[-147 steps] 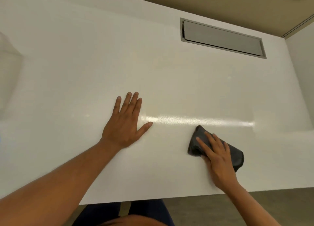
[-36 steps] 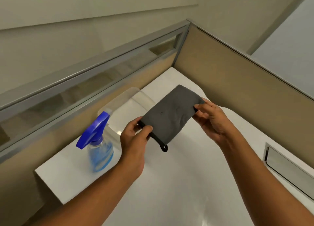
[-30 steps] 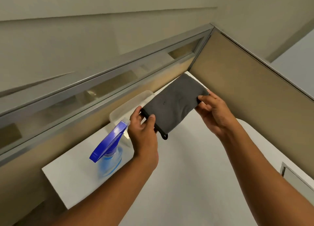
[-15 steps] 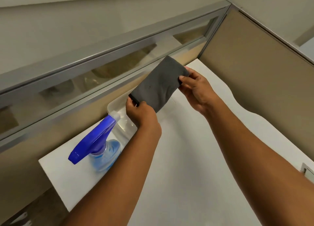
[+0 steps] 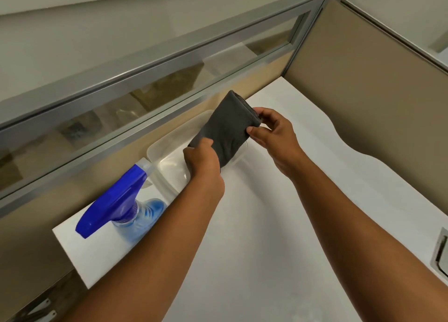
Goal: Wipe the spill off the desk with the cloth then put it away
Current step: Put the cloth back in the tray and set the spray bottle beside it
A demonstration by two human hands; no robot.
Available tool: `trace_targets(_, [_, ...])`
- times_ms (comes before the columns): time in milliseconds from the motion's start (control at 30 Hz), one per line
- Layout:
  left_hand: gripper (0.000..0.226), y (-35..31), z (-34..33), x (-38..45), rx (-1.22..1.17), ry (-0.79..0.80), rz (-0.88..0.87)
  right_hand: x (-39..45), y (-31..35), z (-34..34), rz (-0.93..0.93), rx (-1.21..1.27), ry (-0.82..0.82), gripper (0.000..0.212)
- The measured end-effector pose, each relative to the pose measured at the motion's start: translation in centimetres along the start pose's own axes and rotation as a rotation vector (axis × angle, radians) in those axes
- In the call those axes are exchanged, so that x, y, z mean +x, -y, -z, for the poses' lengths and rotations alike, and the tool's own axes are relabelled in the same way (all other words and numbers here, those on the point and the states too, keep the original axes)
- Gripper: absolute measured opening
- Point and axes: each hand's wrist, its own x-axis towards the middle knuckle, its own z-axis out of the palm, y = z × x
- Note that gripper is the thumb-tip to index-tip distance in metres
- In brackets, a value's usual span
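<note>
Both hands hold a folded dark grey cloth (image 5: 225,127) in the air over a clear plastic container (image 5: 169,161) at the back left of the white desk (image 5: 266,237). My left hand (image 5: 203,164) grips the cloth's lower left end. My right hand (image 5: 271,132) pinches its upper right end between thumb and fingers. The cloth hangs tilted, its lower part above the container's opening. No spill shows on the desk.
A spray bottle (image 5: 121,205) with a blue trigger head and blue liquid stands left of the container, near the desk's left edge. Tan partition panels with a glass strip (image 5: 169,79) wall the desk at the back and right. A metal cable hatch (image 5: 440,253) sits at far right.
The cloth, earlier pressed on the desk under my right hand, is now lifted in both hands. Over the last second it has been carried over the container and folded narrower.
</note>
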Motion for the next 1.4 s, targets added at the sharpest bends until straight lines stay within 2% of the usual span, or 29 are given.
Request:
trace_targets(67, [0.060,1.4,1.4,-1.2,0.110,0.042,-0.146,-0.2,0.4,0.1,-0.011,-0.073,-0.025,0.053])
trace_targets(167, [0.062,4.5,5.2,-4.6,0.239,0.224,-0.369,-1.1,1.0,-0.3,0.059,-0.319,-0.163,0.066])
trace_targets(233, [0.060,6.2,8.7,-6.9,0.235,0.377,-0.369,-3.0,2.0,-1.3,0.207,-0.492,-0.249,0.050])
trace_targets(267, [0.057,7.1,10.8,-7.6,0.245,0.429,-0.367,-4.2,2.7,-2.0,0.276,-0.523,-0.225,0.039])
trace_targets(333, [0.045,8.8,14.9,-7.6,0.300,0.413,-0.396,-6.9,4.0,-3.7,0.333,-0.481,-0.008,0.026])
trace_targets(400, [0.028,9.6,18.8,-7.4,0.390,0.326,-0.456,-9.3,4.7,-5.9,0.318,-0.464,0.312,0.033])
trace_targets(467, [0.020,9.8,22.1,-7.2,0.456,0.197,-0.553,-11.0,4.5,-8.4,0.327,-0.517,0.548,0.048])
trace_targets(567, [0.037,8.8,25.3,-6.5,0.549,0.007,-0.838,-12.4,4.0,-11.0,0.321,-0.527,0.723,0.063])
trace_targets(633, [0.055,7.9,26.1,-5.2,0.624,-0.047,-0.922,-12.9,3.8,-12.1,0.307,-0.534,0.743,0.063])
trace_targets(667, [0.064,7.4,26.2,-4.4,0.654,-0.035,-0.908,-13.1,3.7,-12.4,0.292,-0.535,0.740,0.061])
trace_targets(733, [0.073,6.4,25.9,-3.4,0.700,0.053,-0.831,-13.6,3.6,-13.2,0.275,-0.525,0.724,0.055])
trace_targets(833, [0.068,5.7,25.6,-2.2,0.714,0.132,-0.816,-14.1,3.1,-13.8,0.285,-0.469,0.649,0.045])
trace_targets(967, [0.054,4.5,25.8,-2.1,0.714,0.123,-0.912,-14.8,2.8,-13.6,0.266,-0.342,0.519,0.048])
trace_targets(1100, [0.050,1.4,25.0,-3.5,0.661,0.173,-1.049,-15.4,5.1,-12.5,0.338,-0.181,0.331,0.053])
trace_targets(1233, [0.059,-2.5,22.0,-4.0,0.748,0.185,-1.290,-15.1,8.7,-11.5,0.371,-0.182,0.083,0.058])
trace_targets(1400, [0.080,-5.5,16.9,-3.6,0.899,0.212,-1.320,-12.8,9.2,-11.6,0.352,-0.235,-0.139,0.058])
